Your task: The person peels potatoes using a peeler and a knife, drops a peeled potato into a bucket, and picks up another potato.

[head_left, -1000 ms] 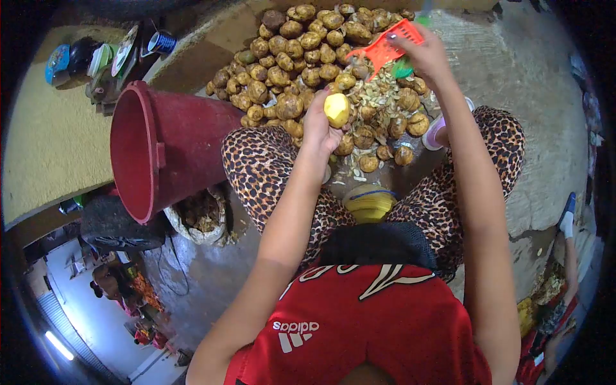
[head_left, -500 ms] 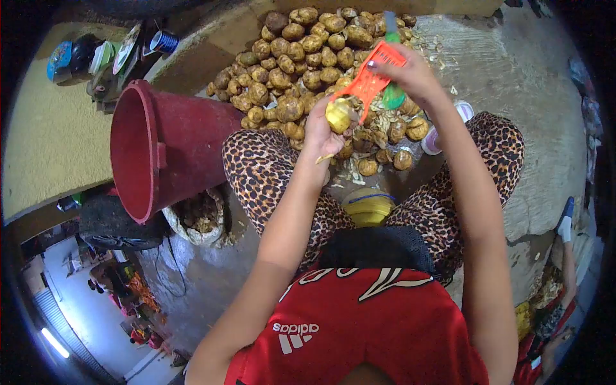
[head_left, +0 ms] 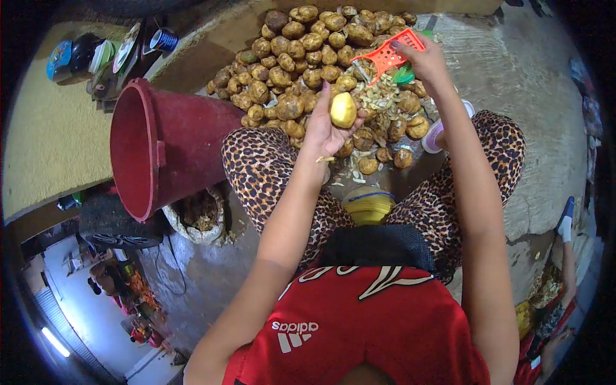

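Observation:
A peeled yellow potato (head_left: 343,110) rests in my left hand (head_left: 323,131), the thumb raised along one side and the fingers curled beneath it. A strip of peel sticks to that wrist. My right hand (head_left: 423,64) grips an orange slotted peeler (head_left: 387,56), held apart from the potato, up and to the right. A green piece (head_left: 404,74) shows under the same hand; its kind I cannot make out. Beyond both hands spreads a heap of unpeeled brown potatoes (head_left: 290,67), with pale peelings (head_left: 378,96) scattered among those at its right.
A large dark-red bucket (head_left: 192,147) lies tipped at the left, beside a white sack (head_left: 221,221) with brown contents. Something yellow and round (head_left: 369,208) sits between my knees. A low wall (head_left: 58,141) runs along the left. Another person's leg (head_left: 568,256) shows at the far right.
My right hand has drawn the orange peeler up and right, off the potato. The potato has turned in my left hand, which has opened somewhat, showing a smooth peeled face.

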The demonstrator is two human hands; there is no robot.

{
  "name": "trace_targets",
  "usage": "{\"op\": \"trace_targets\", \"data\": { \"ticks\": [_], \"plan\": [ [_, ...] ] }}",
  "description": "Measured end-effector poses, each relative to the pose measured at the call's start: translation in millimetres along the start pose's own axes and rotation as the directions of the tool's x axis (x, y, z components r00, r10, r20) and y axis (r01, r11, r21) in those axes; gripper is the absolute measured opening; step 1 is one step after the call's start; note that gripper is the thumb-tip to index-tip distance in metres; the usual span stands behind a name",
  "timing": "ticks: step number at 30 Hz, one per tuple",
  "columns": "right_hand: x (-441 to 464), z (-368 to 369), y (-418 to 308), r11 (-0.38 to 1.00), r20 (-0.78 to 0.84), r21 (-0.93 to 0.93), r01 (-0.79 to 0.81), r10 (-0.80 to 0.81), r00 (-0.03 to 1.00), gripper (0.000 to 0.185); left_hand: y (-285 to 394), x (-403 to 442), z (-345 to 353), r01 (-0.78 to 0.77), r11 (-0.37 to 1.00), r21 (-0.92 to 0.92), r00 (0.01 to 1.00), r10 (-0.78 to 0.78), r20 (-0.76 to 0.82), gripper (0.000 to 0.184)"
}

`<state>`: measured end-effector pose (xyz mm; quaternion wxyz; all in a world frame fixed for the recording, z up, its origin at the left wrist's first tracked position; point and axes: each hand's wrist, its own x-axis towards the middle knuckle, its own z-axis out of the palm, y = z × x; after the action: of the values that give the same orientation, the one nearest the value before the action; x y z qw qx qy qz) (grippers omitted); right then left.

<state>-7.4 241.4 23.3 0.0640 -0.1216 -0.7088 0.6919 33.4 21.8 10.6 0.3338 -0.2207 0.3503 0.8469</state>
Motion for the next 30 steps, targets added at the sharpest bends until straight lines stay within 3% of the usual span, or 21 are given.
{"op": "trace_targets", "data": {
  "ticks": [2,4,5,7,9,12,13,16,17,21,24,25,28,30],
  "plan": [
    [-2.6,-1.6,-5.4,0.999,0.025,0.01,-0.048,0.048,0.999,0.033,0.1,2.9,-3.4,0.031,0.999,-0.014,0.995,-0.03,0.095,0.048],
    [-11.2,9.2,-3.4,0.999,0.123,0.029,0.023,-0.027,0.992,0.029,0.0,7.0,-12.7,0.07,0.997,-0.02,0.973,-0.064,0.22,0.046],
    [-16.2,16.8,-1.8,0.997,0.171,0.042,0.058,-0.065,0.983,0.028,-1.9,9.9,-16.1,0.069,0.997,-0.033,0.979,-0.061,0.195,0.045],
    [-29.3,32.2,0.5,0.978,0.235,-0.086,0.188,-0.163,0.958,0.026,-2.0,7.1,-10.2,0.066,0.996,-0.06,0.988,-0.057,0.144,0.041],
    [-30.1,28.7,-10.4,0.922,0.249,-0.305,0.24,-0.166,0.954,0.025,-0.2,9.4,-17.4,0.178,0.983,-0.038,0.959,-0.164,0.233,0.036],
    [-2.0,-5.1,-15.6,0.983,0.058,-0.027,0.179,-0.178,0.982,0.027,-1.1,8.5,-20.3,0.24,0.97,-0.023,0.943,-0.228,0.244,0.033],
    [0.1,-10.3,-18.9,0.988,0.105,0.092,0.126,-0.135,0.985,0.036,-1.6,9.1,-21.4,0.251,0.967,-0.034,0.939,-0.235,0.25,0.033],
    [-25.5,16.1,-22.0,0.997,0.229,-0.019,0.068,-0.062,0.971,0.037,-0.1,5.2,-8.9,0.209,0.977,-0.039,0.96,-0.198,0.196,0.034],
    [-32.1,22.6,-19.6,0.954,0.34,-0.223,0.203,-0.119,0.933,0.042,0.7,2.9,-5.0,0.182,0.983,-0.036,0.971,-0.174,0.162,0.034],
    [-12.7,10.9,-8.4,0.87,0.056,-0.381,0.313,-0.316,0.947,0.037,-0.3,2.1,-11.8,0.248,0.966,-0.075,0.945,-0.225,0.237,0.037],
    [2.3,-11.6,-13.5,0.987,-0.026,-0.003,0.16,-0.16,0.987,0.029,0.5,-0.5,-4.5,0.231,0.971,-0.065,0.957,-0.215,0.192,0.041],
    [-1.6,-8.7,-16.1,0.992,-0.05,-0.029,0.121,-0.122,0.991,0.023,1.1,-2.2,-1.8,0.216,0.973,-0.078,0.952,-0.192,0.24,0.042],
    [-20.6,13.4,-19.4,0.97,0.1,0.239,0.053,-0.079,0.992,0.022,4.6,-3.6,-1.5,0.182,0.975,-0.128,0.921,-0.123,0.369,0.047],
    [-28.1,21.6,-22.6,0.991,0.172,0.132,0.028,-0.051,0.984,0.021,4.6,2.2,-6.0,0.177,0.97,-0.169,0.892,-0.086,0.444,0.05]
  ]
}}
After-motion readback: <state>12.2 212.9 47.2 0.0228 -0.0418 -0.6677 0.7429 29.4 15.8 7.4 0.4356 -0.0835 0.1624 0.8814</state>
